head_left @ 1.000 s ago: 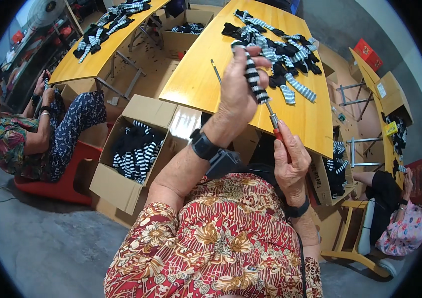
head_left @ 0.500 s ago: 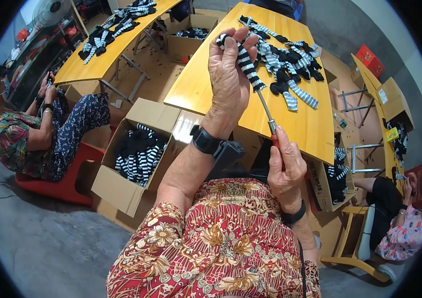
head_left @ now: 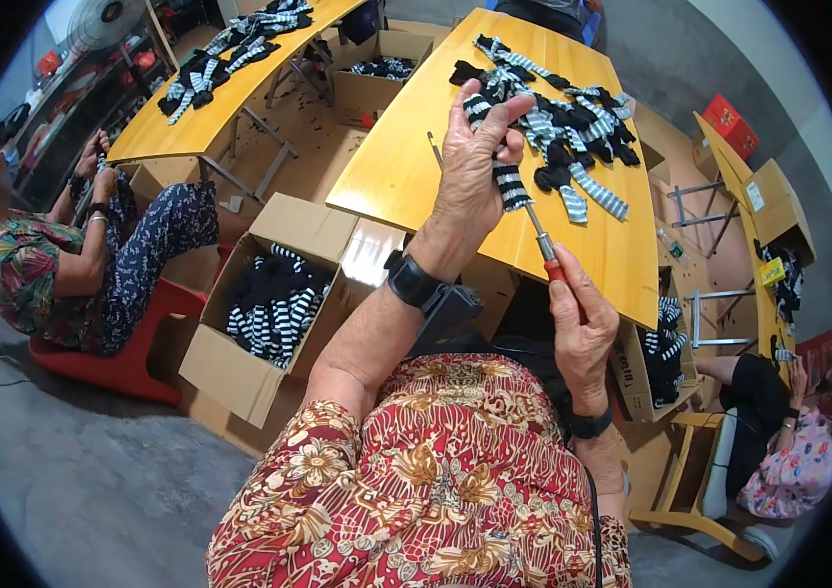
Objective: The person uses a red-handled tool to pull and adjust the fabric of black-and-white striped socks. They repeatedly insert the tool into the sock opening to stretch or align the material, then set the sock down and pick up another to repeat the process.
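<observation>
A narrow knitted tube [head_left: 511, 186] with black and white stripes is gripped in the closed fingers of my left hand [head_left: 475, 157], above the near part of the yellow table. Its black end sticks out past the fingertips. My right hand [head_left: 583, 318], lower and to the right, is closed round the red handle [head_left: 555, 269] of a slim metal rod tool [head_left: 537, 223]. The rod enters the tube's lower end, and its tip is hidden inside. Beyond both hands lies a loose pile of striped and black knitted pieces [head_left: 573, 122] on the table.
An open carton [head_left: 240, 387] of striped pieces stands left of the table [head_left: 387, 162]; another [head_left: 632, 377] is at right. A thin rod [head_left: 434, 147] lies beside my left hand. Co-workers sit at left [head_left: 53, 260] and right [head_left: 793, 456].
Both hands have shifted slightly right. Less bare rod shows between tube and handle, and the tube's black end now stands out beyond my left fingers.
</observation>
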Tool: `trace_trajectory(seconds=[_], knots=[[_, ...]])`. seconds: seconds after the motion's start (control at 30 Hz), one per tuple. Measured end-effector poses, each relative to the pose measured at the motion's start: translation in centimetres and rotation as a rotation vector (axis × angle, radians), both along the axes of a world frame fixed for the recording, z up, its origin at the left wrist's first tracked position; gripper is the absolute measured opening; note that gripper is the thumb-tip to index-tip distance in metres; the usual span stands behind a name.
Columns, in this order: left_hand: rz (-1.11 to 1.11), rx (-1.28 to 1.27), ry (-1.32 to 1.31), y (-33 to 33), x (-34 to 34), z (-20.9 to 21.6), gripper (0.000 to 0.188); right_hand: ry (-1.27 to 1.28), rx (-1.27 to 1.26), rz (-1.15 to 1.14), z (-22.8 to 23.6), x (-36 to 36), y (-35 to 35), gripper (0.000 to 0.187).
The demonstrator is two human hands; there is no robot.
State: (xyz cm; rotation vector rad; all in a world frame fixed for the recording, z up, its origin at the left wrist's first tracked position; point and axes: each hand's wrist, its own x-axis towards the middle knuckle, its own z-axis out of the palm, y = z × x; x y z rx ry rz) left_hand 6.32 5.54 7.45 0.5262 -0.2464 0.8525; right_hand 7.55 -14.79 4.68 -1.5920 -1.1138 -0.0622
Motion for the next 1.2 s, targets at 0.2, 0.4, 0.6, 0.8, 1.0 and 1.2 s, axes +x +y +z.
trace_trajectory(seconds=[0.2, 0.4, 0.6, 0.8, 1.0, 1.2], knots=[[-0.128, 0.085, -0.059, -1.3, -1.4, 1.1, 0.036, 0.519, -0.017, 0.174, 0.7, 1.3, -2.2, 0.032], [-0.050, 0.206, -0.044, -2.1, -3.0, 2.6, 0.042, 0.623, 0.145, 0.226, -0.4, 1.3, -2.3, 0.034], [0.020, 0.077, -0.033, -0.8, -4.3, 3.9, 0.041, 0.577, 0.108, 0.291, -0.8, 1.8, -3.2, 0.034], [-0.089, 0.065, -0.032, -0.2, -4.2, 3.7, 0.041, 0.524, 0.081, 0.235, -1.0, 1.4, -3.1, 0.034], [0.047, 0.057, -0.049, -2.9, -2.8, 3.8, 0.050, 0.489, 0.179, 0.186, -1.1, 0.3, -2.1, 0.034], [0.002, 0.139, -0.094, -3.5, -2.4, 4.4, 0.047, 0.501, 0.179, 0.179, -1.0, 0.3, -2.6, 0.034]])
